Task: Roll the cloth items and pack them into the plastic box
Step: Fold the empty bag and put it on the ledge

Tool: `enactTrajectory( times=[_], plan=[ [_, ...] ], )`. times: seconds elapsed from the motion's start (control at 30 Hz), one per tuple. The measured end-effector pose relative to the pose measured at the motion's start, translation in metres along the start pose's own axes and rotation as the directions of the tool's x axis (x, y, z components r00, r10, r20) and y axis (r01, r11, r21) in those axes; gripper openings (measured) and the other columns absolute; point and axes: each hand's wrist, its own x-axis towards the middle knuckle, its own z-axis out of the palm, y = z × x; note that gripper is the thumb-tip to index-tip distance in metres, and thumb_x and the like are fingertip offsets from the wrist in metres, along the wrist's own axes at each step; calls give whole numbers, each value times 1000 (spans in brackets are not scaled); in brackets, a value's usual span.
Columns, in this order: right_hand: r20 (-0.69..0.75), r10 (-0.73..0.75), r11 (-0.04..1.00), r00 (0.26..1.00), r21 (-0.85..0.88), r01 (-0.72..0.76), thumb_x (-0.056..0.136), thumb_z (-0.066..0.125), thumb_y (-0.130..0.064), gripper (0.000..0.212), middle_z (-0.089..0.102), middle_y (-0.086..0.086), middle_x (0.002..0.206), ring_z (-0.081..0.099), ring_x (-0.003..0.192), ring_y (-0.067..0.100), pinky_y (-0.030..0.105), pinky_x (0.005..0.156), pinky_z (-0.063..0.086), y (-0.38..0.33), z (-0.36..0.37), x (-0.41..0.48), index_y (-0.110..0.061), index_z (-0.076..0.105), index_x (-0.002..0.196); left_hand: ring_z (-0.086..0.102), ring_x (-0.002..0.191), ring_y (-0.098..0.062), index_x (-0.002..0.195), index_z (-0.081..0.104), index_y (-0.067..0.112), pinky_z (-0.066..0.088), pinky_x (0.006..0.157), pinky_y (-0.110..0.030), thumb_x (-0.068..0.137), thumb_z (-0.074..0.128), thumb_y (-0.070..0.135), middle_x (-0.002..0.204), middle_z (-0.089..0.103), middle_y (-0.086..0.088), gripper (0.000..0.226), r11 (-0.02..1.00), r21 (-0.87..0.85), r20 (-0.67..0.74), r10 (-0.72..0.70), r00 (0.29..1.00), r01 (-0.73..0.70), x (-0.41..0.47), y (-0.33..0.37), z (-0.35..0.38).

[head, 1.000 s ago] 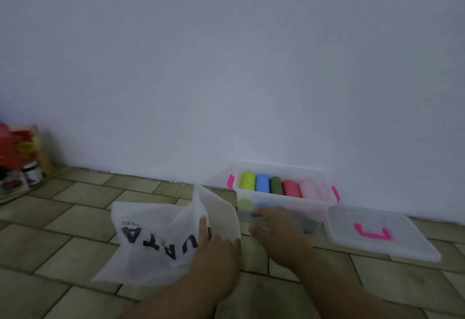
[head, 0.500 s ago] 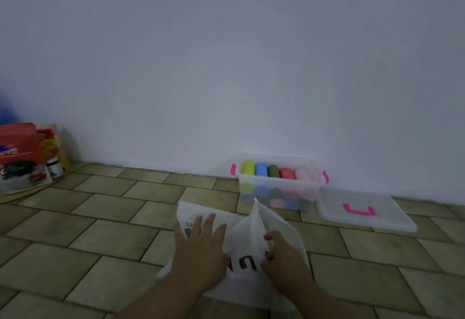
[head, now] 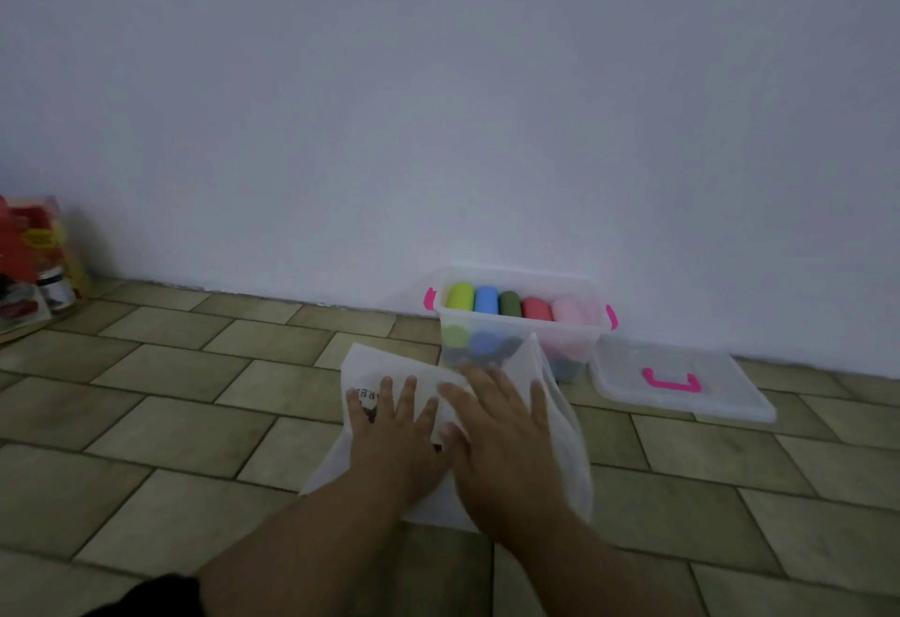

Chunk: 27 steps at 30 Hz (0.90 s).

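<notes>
A white cloth bag (head: 560,426) with black lettering lies on the tiled floor in front of me. My left hand (head: 394,436) presses flat on its left part, fingers spread. Beside it, my right hand (head: 501,436) lies flat on the bag's middle, fingers straight. The bag's far right corner stands up a little. Just behind the bag, against the wall, stands a clear plastic box (head: 577,339) with pink latches. It holds a row of rolled cloths (head: 509,303) in green, blue, dark green, red and pink, with more rolls beneath.
The box's clear lid (head: 730,387) with a pink handle lies on the floor right of the box. Red and yellow packages and a jar (head: 34,270) sit by the wall at far left. A white wall (head: 438,105) closes off the back.
The bag has gone from held up crumpled to spread on the floor. My right hand, which pinched a raised fold half a second ago, now lies flat on the cloth beside my left hand.
</notes>
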Motion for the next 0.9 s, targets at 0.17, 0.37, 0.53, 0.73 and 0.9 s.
enactTrajectory(
  times=[0.17, 0.37, 0.53, 0.73, 0.9],
  plan=[
    [544, 313, 945, 779, -263, -196, 83, 13, -73, 67, 0, -6, 160, -4, 146, 25, 64, 110, -6, 67, 48, -35, -47, 9, 145, -20, 143, -30, 147, -9, 37, -25, 99, -64, 78, 5, 78, 157, -19, -2, 82, 998, -60, -20, 22, 1000, -23, 7, -4, 28],
    [555, 419, 908, 719, -253, -333, 63, 2, -91, 92, -7, -8, 159, -3, 146, 20, 55, 113, 2, 101, 61, -44, -48, -6, 144, -16, 144, -23, 147, -8, 38, -17, 105, -62, 81, 6, 75, 159, -14, 1, 77, 986, -164, -44, 30, 999, -37, 12, -8, 40],
    [528, 426, 905, 735, -244, -349, 66, 4, -90, 92, -7, -6, 159, -3, 146, 21, 51, 115, 3, 105, 63, -41, -46, -4, 146, 12, 144, -27, 148, -4, 30, 1, 108, -62, 77, 29, 73, 158, 9, -4, 89, 913, -277, -155, -351, 923, 301, -6, -28, 22],
    [541, 451, 890, 710, -207, -407, 65, 9, -91, 96, -5, -4, 160, -3, 146, 22, 53, 116, 7, 106, 60, -34, -43, 2, 148, 43, 131, -29, 151, 7, 18, 39, 102, -42, 77, 67, 49, 147, 40, -11, 100, 599, -694, 196, -376, 906, 399, -35, -65, 16],
    [533, 267, 964, 803, -133, -232, 50, 14, -99, 104, -14, -14, 157, -12, 145, 22, 64, 108, -4, 81, 54, -31, -54, 0, 142, 52, 118, -26, 148, 26, 15, 48, 88, -36, 80, 68, 21, 136, 50, -9, 80, 366, -884, 63, -524, 849, 292, -37, -53, -14]
  ],
)
